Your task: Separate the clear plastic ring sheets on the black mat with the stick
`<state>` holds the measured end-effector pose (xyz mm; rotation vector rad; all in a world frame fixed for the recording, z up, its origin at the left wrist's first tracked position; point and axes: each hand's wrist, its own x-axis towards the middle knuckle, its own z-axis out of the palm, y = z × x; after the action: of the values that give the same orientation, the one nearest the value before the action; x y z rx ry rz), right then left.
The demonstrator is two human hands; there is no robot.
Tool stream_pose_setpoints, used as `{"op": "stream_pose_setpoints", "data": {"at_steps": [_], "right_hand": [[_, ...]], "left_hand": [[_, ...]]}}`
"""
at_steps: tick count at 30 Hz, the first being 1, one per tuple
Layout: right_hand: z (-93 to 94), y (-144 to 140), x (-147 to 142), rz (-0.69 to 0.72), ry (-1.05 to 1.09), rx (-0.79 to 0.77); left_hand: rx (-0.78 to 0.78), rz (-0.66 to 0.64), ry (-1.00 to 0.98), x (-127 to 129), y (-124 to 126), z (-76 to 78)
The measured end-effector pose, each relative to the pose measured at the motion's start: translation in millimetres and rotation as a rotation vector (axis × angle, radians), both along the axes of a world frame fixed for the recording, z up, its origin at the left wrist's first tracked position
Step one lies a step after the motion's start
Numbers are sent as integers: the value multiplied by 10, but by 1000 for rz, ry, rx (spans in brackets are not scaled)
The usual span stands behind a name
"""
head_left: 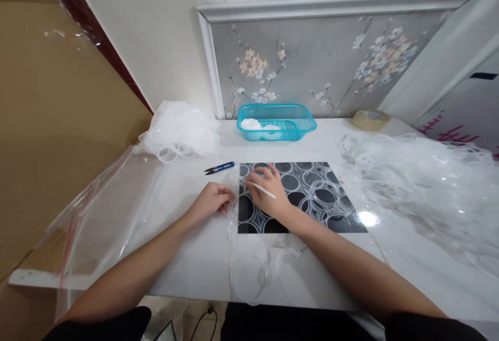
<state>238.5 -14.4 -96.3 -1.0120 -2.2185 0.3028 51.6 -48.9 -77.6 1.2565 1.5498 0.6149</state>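
Just left of the dark mat [297, 200], the left hand [212, 199] is resting with its fingers curled nearly together, and I cannot tell whether they are pinching plastic. The clear rings [311, 199] are lying across the mat and past its near edge, probably light, floppy and slippery, best taken by a rim, with no single direction showing. Over the mat's left part, the right hand [274, 206] is holding a white stick [265, 191] in bent, closed-up fingers; likely light and stiff, best gripped mid-shaft, it is slanting lengthwise, its visible end pointing toward the mat's near right corner.
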Motion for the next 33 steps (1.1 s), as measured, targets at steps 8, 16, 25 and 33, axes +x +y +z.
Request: {"op": "stream_pose_setpoints", "data": {"at_steps": [8,16,25,33], "right_hand": [[281,291,842,-417,369,-48],[-61,-27,594,-37,391,-525],[-72,-12,546,-15,389,-506],[-113,-16,545,-50,416,-543]], "left_hand": [[51,-24,129,-44,1,6],[967,-274,579,223,-213,-60],[857,-687,570,343,-220,-242],[774,-725,550,305,-221,-219]]}}
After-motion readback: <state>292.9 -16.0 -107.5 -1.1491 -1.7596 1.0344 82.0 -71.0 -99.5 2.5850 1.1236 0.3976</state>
